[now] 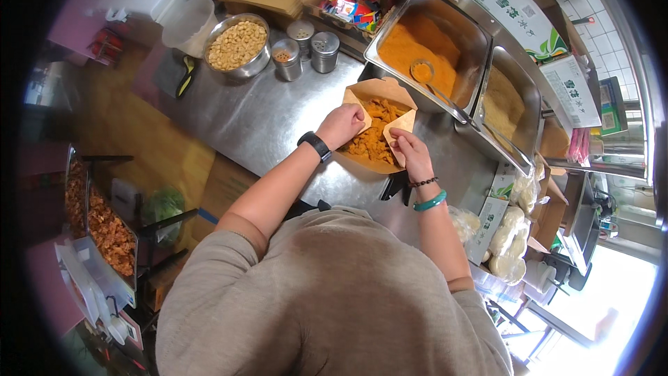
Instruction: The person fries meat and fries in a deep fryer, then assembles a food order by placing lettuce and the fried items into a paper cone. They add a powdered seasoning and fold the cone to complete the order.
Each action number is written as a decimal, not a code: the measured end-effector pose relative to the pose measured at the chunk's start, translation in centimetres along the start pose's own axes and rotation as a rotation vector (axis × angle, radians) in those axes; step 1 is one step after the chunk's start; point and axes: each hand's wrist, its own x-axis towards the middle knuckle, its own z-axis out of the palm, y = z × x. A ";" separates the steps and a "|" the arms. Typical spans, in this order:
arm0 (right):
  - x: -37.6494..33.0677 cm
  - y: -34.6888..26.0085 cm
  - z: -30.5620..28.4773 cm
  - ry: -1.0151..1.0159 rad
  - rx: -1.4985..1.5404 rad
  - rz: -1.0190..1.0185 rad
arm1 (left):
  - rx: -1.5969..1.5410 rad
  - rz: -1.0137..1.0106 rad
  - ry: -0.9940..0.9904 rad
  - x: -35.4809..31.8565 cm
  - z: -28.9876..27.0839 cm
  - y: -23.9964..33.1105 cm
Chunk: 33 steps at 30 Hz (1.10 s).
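On the steel counter stands a brown paper takeout box [381,90] with its flaps up, filled with orange-brown fried food pieces [370,141]. My left hand [342,125], with a dark watch on the wrist, pinches the box's left side flap. Its right side flap is between the fingers of my right hand [412,154], which wears a beaded bracelet and a green bangle. Both side flaps lean inward over the food. The undersides of my fingers are hidden.
Beyond the box sit a steel pan of orange powder [424,45] with a ladle [423,72] and a pan of pale crumbs [502,101]. Metal shakers [325,52] and a bowl of peanuts [238,43] stand back left. A tray of reddish food [104,219] is at far left.
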 end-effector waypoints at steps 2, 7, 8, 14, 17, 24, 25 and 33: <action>-0.9 -0.1 -0.9 -0.095 -0.027 -0.081 | -0.035 0.007 -0.108 -0.4 -0.9 0.1; -4.6 -0.9 -1.2 -0.328 -0.300 -0.364 | -0.082 0.277 -0.417 -3.0 -2.4 -1.9; -4.9 -1.2 -1.0 -0.354 -0.413 -0.384 | -0.063 0.306 -0.434 -3.4 -2.3 -2.0; -2.0 0.8 1.1 0.065 -0.442 -0.386 | -0.056 0.181 -0.267 -3.3 -1.2 -1.5; -0.2 1.1 2.1 0.296 -0.499 -0.406 | 0.123 0.081 -0.122 -2.3 0.3 -1.5; 1.0 1.0 3.3 0.495 -0.898 -0.481 | 0.301 0.278 0.380 0.6 0.4 1.6; 1.0 1.3 3.3 0.498 -0.884 -0.493 | 0.290 0.319 0.403 1.5 0.4 1.7; 0.9 1.8 3.1 0.499 -0.830 -0.547 | 0.243 0.557 0.123 6.1 0.4 2.1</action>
